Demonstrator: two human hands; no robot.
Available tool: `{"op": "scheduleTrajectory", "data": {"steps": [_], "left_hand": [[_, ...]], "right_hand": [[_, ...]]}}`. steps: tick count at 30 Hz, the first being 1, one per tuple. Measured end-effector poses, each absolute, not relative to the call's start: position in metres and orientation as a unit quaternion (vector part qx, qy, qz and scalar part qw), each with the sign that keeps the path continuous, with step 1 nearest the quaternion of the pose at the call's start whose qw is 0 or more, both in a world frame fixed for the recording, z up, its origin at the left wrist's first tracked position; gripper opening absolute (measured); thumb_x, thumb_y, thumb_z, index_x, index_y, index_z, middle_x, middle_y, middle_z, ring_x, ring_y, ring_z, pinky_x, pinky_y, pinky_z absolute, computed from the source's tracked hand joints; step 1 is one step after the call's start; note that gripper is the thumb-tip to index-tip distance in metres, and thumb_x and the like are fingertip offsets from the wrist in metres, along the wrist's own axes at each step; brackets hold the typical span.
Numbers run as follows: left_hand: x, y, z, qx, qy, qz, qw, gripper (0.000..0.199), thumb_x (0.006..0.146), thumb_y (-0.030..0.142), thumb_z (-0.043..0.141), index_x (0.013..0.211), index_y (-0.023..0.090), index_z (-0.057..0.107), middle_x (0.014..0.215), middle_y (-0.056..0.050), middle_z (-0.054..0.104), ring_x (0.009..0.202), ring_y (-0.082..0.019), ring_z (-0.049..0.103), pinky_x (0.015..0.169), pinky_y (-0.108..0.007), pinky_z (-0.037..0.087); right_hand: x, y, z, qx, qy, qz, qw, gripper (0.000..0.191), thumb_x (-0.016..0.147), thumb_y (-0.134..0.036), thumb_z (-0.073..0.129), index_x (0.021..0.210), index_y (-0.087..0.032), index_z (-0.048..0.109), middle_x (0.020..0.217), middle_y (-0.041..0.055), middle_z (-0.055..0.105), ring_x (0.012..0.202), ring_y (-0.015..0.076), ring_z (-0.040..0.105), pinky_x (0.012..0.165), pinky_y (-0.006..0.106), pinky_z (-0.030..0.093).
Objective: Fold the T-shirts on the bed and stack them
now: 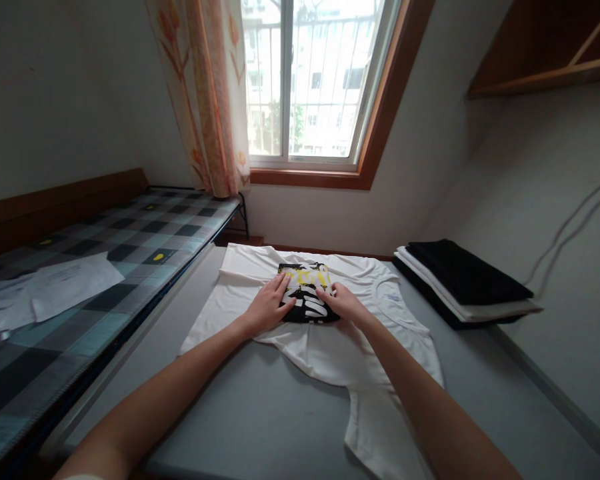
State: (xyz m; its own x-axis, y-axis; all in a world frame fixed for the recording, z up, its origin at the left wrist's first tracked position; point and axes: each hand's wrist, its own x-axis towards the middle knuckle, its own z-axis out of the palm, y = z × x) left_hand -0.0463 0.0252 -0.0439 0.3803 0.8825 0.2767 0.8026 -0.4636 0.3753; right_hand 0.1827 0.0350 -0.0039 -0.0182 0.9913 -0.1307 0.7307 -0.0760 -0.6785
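A white T-shirt (320,360) lies spread sideways on a grey tabletop, its neckline toward the right and one sleeve reaching toward me. On its chest is a black, yellow and white print (307,303). My left hand (267,305) rests flat on the print's left edge, fingers stretched out and thumb apart. At the print's right edge, my right hand (347,303) has its thumb and curled fingers closed on the fabric; some of those fingers are hidden.
Folded black and white garments (467,277) are stacked at the table's right side by the wall. To the left stands a bed with a checkered mattress (180,233), papers (75,283) on it. A curtain (213,100) hangs beside the window (315,80). A wooden shelf (545,80) juts out upper right.
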Motion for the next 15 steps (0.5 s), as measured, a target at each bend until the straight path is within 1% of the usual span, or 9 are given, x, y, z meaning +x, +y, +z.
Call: {"op": "scheduleTrajectory", "data": {"steps": [1,4,6,8,11,13,15], "left_hand": [[-0.047,0.026,-0.044,0.822,0.514,0.228,0.091,0.068,0.097,0.051,0.039,0.152,0.013,0.033,0.162,-0.015,0.024,0.149,-0.027,0.023,0.121,-0.043,0.024],[-0.047,0.028,-0.045,0.811,0.523,0.244,0.101,0.066,0.096,0.051,0.041,0.151,0.014,0.035,0.161,-0.015,0.026,0.148,-0.028,0.025,0.120,-0.045,0.025],[-0.048,0.028,-0.045,0.807,0.520,0.258,0.108,0.064,0.097,0.051,0.041,0.149,0.014,0.037,0.160,-0.015,0.028,0.147,-0.029,0.026,0.119,-0.046,0.026],[-0.049,0.029,-0.044,0.804,0.512,0.280,0.118,0.060,0.097,0.050,0.040,0.146,0.016,0.042,0.157,-0.015,0.034,0.146,-0.028,0.030,0.118,-0.046,0.028],[-0.052,0.032,-0.044,0.787,0.500,0.334,0.133,0.050,0.098,0.046,0.040,0.137,0.017,0.051,0.146,-0.014,0.048,0.138,-0.025,0.041,0.116,-0.043,0.033],[-0.053,0.035,-0.045,0.772,0.495,0.370,0.144,0.045,0.098,0.044,0.040,0.131,0.018,0.056,0.136,-0.013,0.055,0.131,-0.023,0.048,0.113,-0.041,0.037],[-0.054,0.037,-0.046,0.764,0.492,0.389,0.150,0.041,0.098,0.042,0.041,0.127,0.019,0.059,0.129,-0.012,0.058,0.126,-0.022,0.051,0.111,-0.040,0.039]], "right_hand": [[0.181,0.032,-0.003,-0.654,-0.615,0.362,0.251,0.041,0.080,-0.050,0.066,0.102,-0.018,0.057,0.101,0.0102,0.069,0.097,0.0254,0.065,0.076,0.032,0.053],[0.173,0.020,0.003,-0.581,-0.509,0.543,0.331,0.064,0.069,-0.043,0.078,0.119,-0.023,0.045,0.116,0.0098,0.063,0.094,0.0238,0.065,0.067,0.035,0.059],[0.169,0.015,0.007,-0.556,-0.464,0.592,0.353,0.070,0.064,-0.032,0.081,0.122,-0.025,0.041,0.119,0.0100,0.061,0.092,0.0237,0.066,0.061,0.037,0.061],[0.171,0.014,0.012,-0.560,-0.454,0.588,0.367,0.065,0.064,-0.021,0.077,0.119,-0.024,0.043,0.112,0.0091,0.062,0.087,0.0228,0.066,0.058,0.037,0.062],[0.188,0.023,0.024,-0.577,-0.467,0.547,0.386,0.053,0.065,-0.014,0.072,0.113,-0.021,0.051,0.096,0.0052,0.066,0.075,0.0189,0.065,0.054,0.032,0.060],[0.209,0.032,0.031,-0.594,-0.457,0.502,0.432,0.047,0.067,-0.014,0.072,0.111,-0.022,0.056,0.089,0.0026,0.067,0.070,0.0159,0.065,0.055,0.028,0.059],[0.233,0.042,0.033,-0.604,-0.398,0.476,0.500,0.039,0.072,-0.015,0.070,0.108,-0.023,0.059,0.088,0.0012,0.069,0.068,0.0133,0.065,0.057,0.024,0.058]]}}
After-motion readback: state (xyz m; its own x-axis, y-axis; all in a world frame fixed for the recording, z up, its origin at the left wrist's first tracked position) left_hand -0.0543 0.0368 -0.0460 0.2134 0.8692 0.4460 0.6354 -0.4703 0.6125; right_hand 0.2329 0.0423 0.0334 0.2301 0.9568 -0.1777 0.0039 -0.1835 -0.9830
